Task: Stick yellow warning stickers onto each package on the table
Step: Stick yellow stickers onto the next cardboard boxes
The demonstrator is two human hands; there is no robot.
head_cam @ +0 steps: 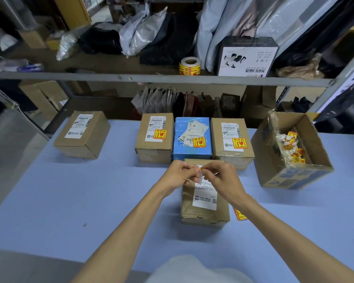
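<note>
Hands (180,175) on sticker (200,169), perhaps edge-on.

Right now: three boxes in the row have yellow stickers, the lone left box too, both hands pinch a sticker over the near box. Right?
No. Head view: the lone left box shows only a white label, no yellow sticker. The row boxes are stickered; left hand and right hand pinch a sticker over the near box.

Even, soft overhead light; faint shadows; upper left of frame dim and blurred; wide-angle bending at edges.
</note>
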